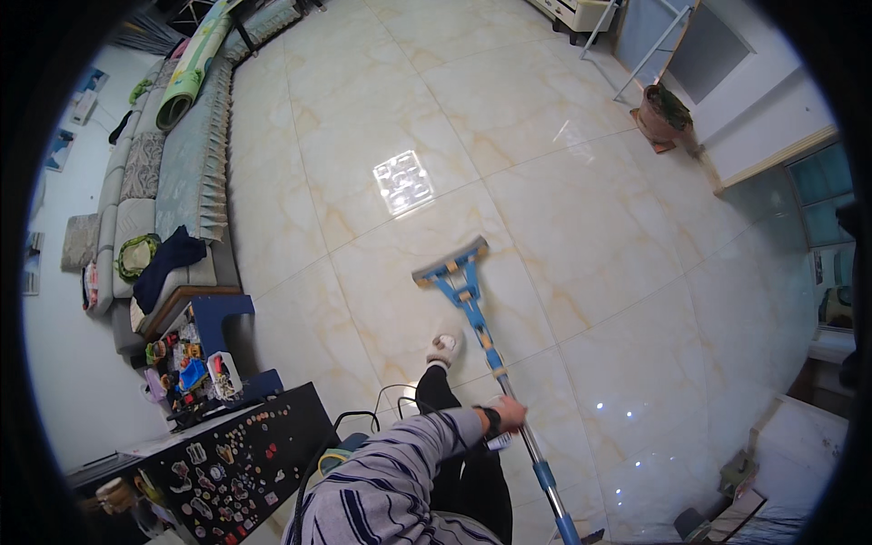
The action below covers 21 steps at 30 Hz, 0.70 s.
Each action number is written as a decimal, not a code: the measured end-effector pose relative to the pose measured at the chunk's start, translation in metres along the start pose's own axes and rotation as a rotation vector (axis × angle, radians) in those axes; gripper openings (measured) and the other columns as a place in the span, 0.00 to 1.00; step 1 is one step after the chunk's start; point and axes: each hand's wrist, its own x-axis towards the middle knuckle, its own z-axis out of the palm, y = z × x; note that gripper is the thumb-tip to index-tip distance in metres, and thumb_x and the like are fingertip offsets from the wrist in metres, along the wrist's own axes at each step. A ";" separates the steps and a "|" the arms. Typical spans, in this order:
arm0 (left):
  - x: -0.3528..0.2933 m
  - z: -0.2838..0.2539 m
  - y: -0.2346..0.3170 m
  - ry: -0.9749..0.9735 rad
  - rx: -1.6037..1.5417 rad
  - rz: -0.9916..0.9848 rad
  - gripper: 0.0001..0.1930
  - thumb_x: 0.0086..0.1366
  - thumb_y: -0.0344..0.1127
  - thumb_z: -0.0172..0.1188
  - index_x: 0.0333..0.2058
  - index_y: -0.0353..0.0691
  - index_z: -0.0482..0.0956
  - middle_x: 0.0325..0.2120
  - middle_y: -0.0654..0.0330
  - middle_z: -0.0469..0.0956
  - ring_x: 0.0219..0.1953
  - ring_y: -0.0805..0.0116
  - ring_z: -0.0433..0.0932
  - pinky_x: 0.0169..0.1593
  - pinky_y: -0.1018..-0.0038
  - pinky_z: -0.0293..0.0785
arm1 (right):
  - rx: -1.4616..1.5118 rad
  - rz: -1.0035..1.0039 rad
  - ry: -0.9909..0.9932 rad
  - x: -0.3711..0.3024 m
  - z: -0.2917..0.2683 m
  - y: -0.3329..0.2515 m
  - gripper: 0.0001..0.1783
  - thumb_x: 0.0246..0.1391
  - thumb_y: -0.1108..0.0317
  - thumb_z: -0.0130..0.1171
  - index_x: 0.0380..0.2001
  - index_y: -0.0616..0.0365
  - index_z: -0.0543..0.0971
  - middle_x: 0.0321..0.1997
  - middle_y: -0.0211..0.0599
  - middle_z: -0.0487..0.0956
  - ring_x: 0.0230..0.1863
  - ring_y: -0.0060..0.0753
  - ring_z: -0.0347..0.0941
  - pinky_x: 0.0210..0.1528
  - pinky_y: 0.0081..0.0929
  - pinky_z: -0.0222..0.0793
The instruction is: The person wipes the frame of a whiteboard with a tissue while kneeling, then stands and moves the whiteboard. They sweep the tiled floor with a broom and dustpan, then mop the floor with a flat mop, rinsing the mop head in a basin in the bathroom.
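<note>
My left hand, with a dark watch at the wrist and a striped sleeve behind it, is wrapped round the silver pole of a sponge mop. The mop's blue frame carries a grey sponge head, which lies on the tiled floor ahead of me. Its pole slants down to the lower right, where blue grip parts run toward the picture's edge. My right hand is out of view. One foot in a pale slipper stands just left of the pole.
Glossy marbled tiles spread around the mop. Along the left runs a grey sofa with a rolled green mat. A dark sticker-covered cabinet and a cluttered blue table stand nearby. At the far right is a potted plant.
</note>
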 end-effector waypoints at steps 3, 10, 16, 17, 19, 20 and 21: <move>-0.029 0.096 -0.025 -0.200 0.310 0.160 0.24 0.65 0.50 0.43 0.35 0.27 0.66 0.21 0.47 0.75 0.16 0.58 0.76 0.17 0.59 0.76 | 0.054 0.220 -0.013 -0.035 -0.013 0.028 0.18 0.48 0.58 0.57 0.33 0.64 0.76 0.21 0.45 0.74 0.25 0.42 0.70 0.27 0.37 0.64; -0.083 0.249 -0.072 -0.295 -0.750 -0.080 0.17 0.59 0.30 0.55 0.39 0.34 0.54 0.26 0.54 0.73 0.27 0.59 0.78 0.27 0.64 0.79 | 0.068 0.492 0.013 -0.090 -0.048 0.033 0.16 0.48 0.58 0.56 0.32 0.61 0.77 0.21 0.42 0.74 0.24 0.40 0.69 0.27 0.37 0.64; -0.083 0.192 -0.045 -0.190 -0.683 0.126 0.21 0.59 0.29 0.55 0.36 0.41 0.46 0.23 0.54 0.74 0.22 0.64 0.77 0.22 0.68 0.77 | 0.045 0.552 0.005 -0.085 -0.063 0.008 0.14 0.49 0.59 0.56 0.32 0.60 0.77 0.21 0.40 0.74 0.24 0.38 0.69 0.26 0.36 0.64; -0.080 0.174 -0.035 -0.109 -0.659 0.152 0.22 0.59 0.30 0.54 0.36 0.42 0.45 0.22 0.54 0.74 0.21 0.64 0.77 0.21 0.68 0.76 | 0.046 0.547 0.003 -0.081 -0.065 0.002 0.14 0.49 0.59 0.56 0.32 0.59 0.77 0.21 0.40 0.73 0.24 0.37 0.69 0.26 0.36 0.64; -0.069 0.118 -0.017 -0.128 -0.637 0.294 0.21 0.60 0.31 0.53 0.36 0.43 0.44 0.20 0.55 0.75 0.18 0.65 0.76 0.19 0.69 0.74 | 0.053 0.523 -0.009 -0.068 -0.067 -0.012 0.14 0.49 0.59 0.56 0.31 0.59 0.77 0.21 0.39 0.73 0.24 0.37 0.68 0.26 0.36 0.64; -0.064 0.091 -0.006 -0.081 -0.670 0.303 0.21 0.60 0.30 0.52 0.37 0.43 0.44 0.21 0.55 0.74 0.20 0.63 0.77 0.20 0.68 0.75 | 0.060 0.502 -0.019 -0.057 -0.068 -0.021 0.13 0.49 0.59 0.55 0.31 0.59 0.78 0.21 0.38 0.73 0.24 0.36 0.68 0.26 0.36 0.64; -0.058 0.062 0.006 -0.034 -0.701 0.311 0.20 0.59 0.29 0.51 0.38 0.43 0.45 0.23 0.55 0.72 0.21 0.62 0.77 0.21 0.68 0.76 | 0.073 0.472 -0.030 -0.046 -0.067 -0.031 0.13 0.49 0.59 0.55 0.31 0.58 0.78 0.21 0.38 0.73 0.24 0.36 0.68 0.25 0.35 0.64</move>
